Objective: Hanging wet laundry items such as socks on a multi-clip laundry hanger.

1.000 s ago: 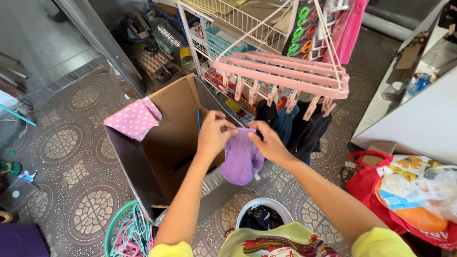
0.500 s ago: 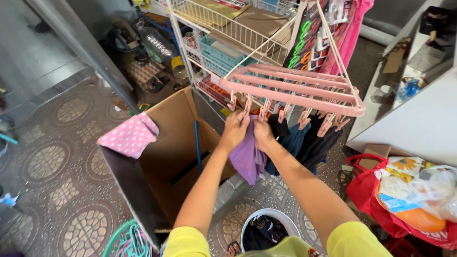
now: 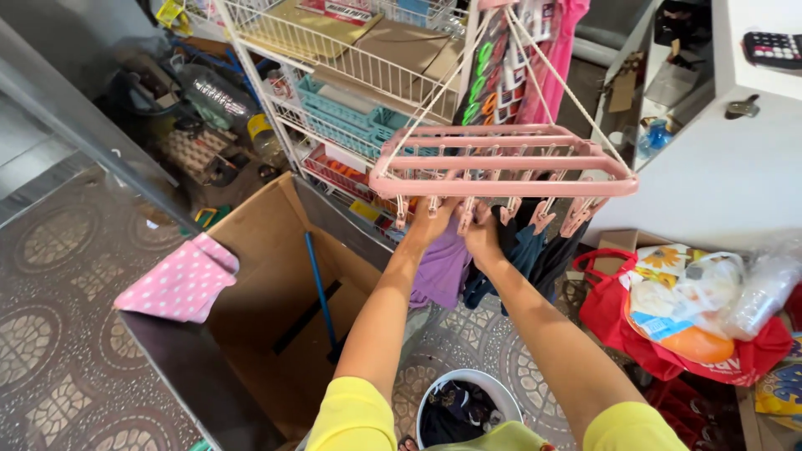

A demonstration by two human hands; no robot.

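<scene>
A pink hanging clip rack hangs from cords in front of me. My left hand and my right hand are both raised just under its near edge, gripping the top of a purple cloth that hangs down between them at the row of pink pegs. Dark blue and black garments hang clipped to the rack right of the purple cloth. Below my arms stands a white bucket with dark laundry inside.
A large open cardboard box stands at left with a pink polka-dot cloth draped on its edge. A white wire shelf holds blue baskets behind. At right: a red bag and a white counter.
Both hands have lifted the purple cloth from chest height up to the pegs of the pink rack. The view has tilted upward.
</scene>
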